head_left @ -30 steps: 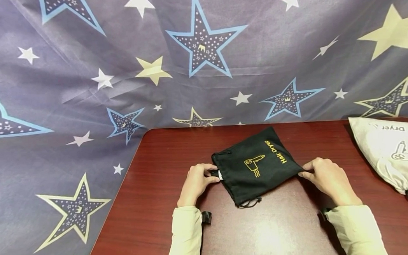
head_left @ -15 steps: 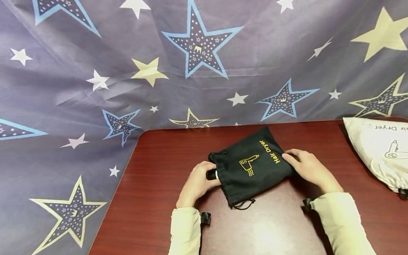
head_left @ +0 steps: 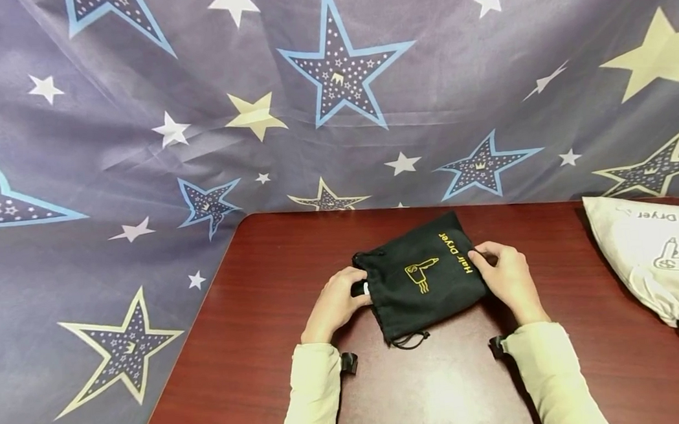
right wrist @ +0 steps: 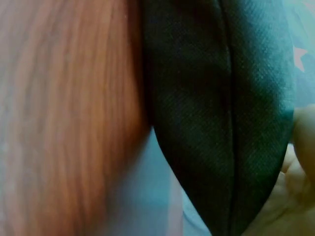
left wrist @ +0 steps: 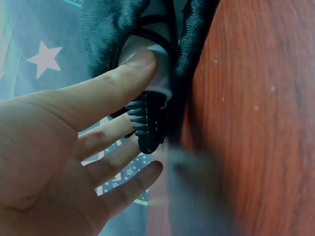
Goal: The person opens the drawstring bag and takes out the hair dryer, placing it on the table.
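A black drawstring bag (head_left: 419, 278), printed "Hair Dryer" in yellow, lies on the table with its mouth to the left. From that mouth pokes the white handle end of a hair dryer (left wrist: 161, 73), which has a black ribbed cord sleeve. My left hand (head_left: 338, 303) holds this end, thumb pressed on the white part and the fingers behind it. The rest of the dryer is hidden in the cloth. At the closed end my right hand (head_left: 508, 278) grips the bag's edge, thumb on top; the right wrist view is mostly filled by the bag's seamed side.
A white "Hair Dryer" drawstring bag (head_left: 657, 257) lies at the right of the red-brown table (head_left: 257, 385). A star-patterned cloth (head_left: 289, 150) hangs behind the table and along its left side. A black drawstring loop (head_left: 410, 342) trails from the black bag's near side.
My right hand has let go of the bag's near right corner and taken hold further up the closed end. The left hand has stayed at the mouth, its fingers shifting slightly.
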`<action>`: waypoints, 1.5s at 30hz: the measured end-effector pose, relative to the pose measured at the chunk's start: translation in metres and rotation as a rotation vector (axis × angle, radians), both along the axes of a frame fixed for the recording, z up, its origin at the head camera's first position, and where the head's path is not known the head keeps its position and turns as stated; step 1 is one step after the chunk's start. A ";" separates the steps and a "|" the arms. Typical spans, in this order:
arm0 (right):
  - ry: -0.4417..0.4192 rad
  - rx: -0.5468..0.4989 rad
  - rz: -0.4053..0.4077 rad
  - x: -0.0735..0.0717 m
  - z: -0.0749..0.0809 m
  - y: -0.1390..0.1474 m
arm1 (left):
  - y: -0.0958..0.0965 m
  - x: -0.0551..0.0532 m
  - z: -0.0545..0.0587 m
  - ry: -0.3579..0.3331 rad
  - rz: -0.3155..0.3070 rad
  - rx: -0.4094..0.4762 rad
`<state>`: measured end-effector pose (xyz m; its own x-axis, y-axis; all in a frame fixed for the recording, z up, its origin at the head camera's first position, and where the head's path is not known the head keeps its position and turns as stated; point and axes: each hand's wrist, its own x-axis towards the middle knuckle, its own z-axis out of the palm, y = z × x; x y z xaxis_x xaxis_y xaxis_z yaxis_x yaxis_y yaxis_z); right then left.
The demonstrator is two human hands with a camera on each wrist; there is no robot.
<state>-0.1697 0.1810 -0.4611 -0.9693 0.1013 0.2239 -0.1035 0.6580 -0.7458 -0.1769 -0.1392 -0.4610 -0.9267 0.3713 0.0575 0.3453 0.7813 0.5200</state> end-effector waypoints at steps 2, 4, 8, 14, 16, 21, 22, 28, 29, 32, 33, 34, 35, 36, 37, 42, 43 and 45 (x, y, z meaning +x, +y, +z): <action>0.005 0.008 -0.026 0.000 0.000 0.000 | 0.000 0.000 0.000 0.009 0.003 -0.007; 0.000 0.010 -0.038 0.000 0.000 0.001 | 0.000 0.000 0.000 0.013 0.010 -0.011; -0.015 0.004 -0.045 0.002 0.003 0.003 | -0.002 0.001 0.000 0.020 0.016 -0.006; -0.025 0.000 -0.048 0.003 0.008 0.006 | -0.005 0.001 0.003 0.013 0.013 -0.003; -0.030 0.001 -0.043 0.003 0.010 0.008 | -0.007 0.000 0.003 0.014 0.011 0.000; -0.036 0.008 -0.042 0.004 0.012 0.013 | -0.013 -0.002 0.004 0.029 0.024 0.019; -0.034 0.007 -0.044 0.005 0.013 0.015 | -0.015 -0.002 0.005 0.029 0.033 0.021; -0.042 0.028 -0.007 0.007 0.017 0.021 | -0.021 -0.001 0.006 -0.002 0.055 0.033; -0.049 0.031 0.005 0.008 0.018 0.022 | -0.021 -0.001 0.006 -0.010 0.051 0.036; -0.080 0.023 0.045 0.008 0.019 0.022 | -0.022 0.000 0.008 -0.031 0.030 0.053; -0.094 0.013 0.059 0.008 0.019 0.022 | -0.021 0.000 0.009 -0.035 0.018 0.063; -0.108 0.003 0.071 0.008 0.019 0.022 | -0.021 0.000 0.010 -0.040 0.008 0.072; -0.123 -0.006 0.081 0.008 0.018 0.021 | -0.020 0.001 0.011 -0.043 -0.003 0.082; -0.138 -0.012 0.092 0.008 0.017 0.021 | -0.019 0.001 0.011 -0.044 -0.017 0.087; -0.146 -0.015 0.101 0.008 0.016 0.021 | -0.017 0.001 0.011 -0.046 -0.029 0.089; -0.102 -0.004 0.091 0.005 0.010 0.017 | -0.009 0.001 0.009 -0.013 -0.060 0.048; -0.079 0.003 0.083 0.004 0.010 0.017 | -0.007 0.001 0.008 -0.003 -0.056 0.033; -0.039 0.015 0.066 0.003 0.008 0.016 | -0.005 0.000 0.007 0.002 -0.037 0.009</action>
